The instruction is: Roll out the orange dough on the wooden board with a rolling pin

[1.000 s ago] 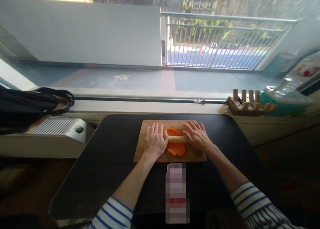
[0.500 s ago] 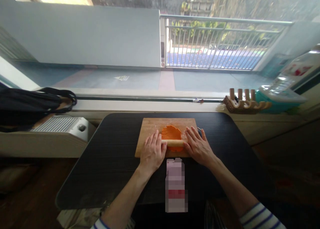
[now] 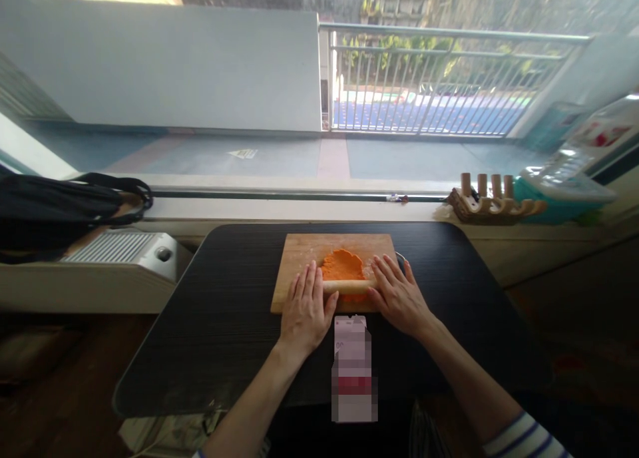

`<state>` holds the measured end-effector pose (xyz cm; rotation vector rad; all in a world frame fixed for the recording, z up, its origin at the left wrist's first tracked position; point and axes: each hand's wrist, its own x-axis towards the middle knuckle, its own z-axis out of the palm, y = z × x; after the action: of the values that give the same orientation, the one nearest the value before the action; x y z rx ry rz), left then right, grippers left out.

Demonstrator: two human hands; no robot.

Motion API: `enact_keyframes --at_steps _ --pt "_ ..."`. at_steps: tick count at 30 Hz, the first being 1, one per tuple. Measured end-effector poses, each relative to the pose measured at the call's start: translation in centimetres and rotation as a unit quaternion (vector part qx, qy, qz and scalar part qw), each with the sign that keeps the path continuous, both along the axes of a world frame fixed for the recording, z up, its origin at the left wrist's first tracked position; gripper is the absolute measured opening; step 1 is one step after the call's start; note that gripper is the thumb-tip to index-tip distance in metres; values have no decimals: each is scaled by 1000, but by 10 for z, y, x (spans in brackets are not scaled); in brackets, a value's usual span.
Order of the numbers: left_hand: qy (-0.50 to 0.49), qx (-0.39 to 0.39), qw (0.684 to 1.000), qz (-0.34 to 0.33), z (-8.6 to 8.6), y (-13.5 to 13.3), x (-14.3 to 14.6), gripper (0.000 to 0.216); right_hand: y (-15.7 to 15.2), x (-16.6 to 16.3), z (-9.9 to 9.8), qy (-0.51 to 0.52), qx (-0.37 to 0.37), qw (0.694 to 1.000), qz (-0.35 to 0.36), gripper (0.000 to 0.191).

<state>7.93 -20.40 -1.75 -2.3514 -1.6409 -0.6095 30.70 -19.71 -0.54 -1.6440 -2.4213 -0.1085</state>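
Left hand [image 3: 305, 308] and right hand [image 3: 401, 296] (unclenched) are pressing a rolling pin [image 3: 352, 287] on dough [image 3: 343, 265] near the board's [image 3: 298, 246] front edge.

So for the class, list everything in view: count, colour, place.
table: 1, black, centre
board: 1, tan, on table
dough: 1, orange, on board
rolling pin: 1, pale wood, across dough
phone: 1, pinkish, nearer than board
bag: 1, black, left
vented unit: 1, white, below bag
rack: 1, tan, right windowsill
container: 1, teal, beside rack
bottle: 1, clear, right
railing: 1, grey, outside
unclear object: 1, dark, beside board
sleeves: 2, blue-striped, bottom edge
left hand: 1, bare, on rolling pin
right hand: 1, bare, on rolling pin
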Motion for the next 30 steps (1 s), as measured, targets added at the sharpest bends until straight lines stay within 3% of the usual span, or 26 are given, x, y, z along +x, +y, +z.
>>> enact_keyframes --at_steps 14,24,30 --pt "-5 -79 997 14 16 51 8 64 47 -4 5 11 -49 997 -55 54" --pt "-4 -96 995 35 16 90 14 66 77 -1 3 41 -71 994 -79 49" --pt "-15 -153 987 47 21 106 15 68 93 1 0 51 -69 992 -88 48"
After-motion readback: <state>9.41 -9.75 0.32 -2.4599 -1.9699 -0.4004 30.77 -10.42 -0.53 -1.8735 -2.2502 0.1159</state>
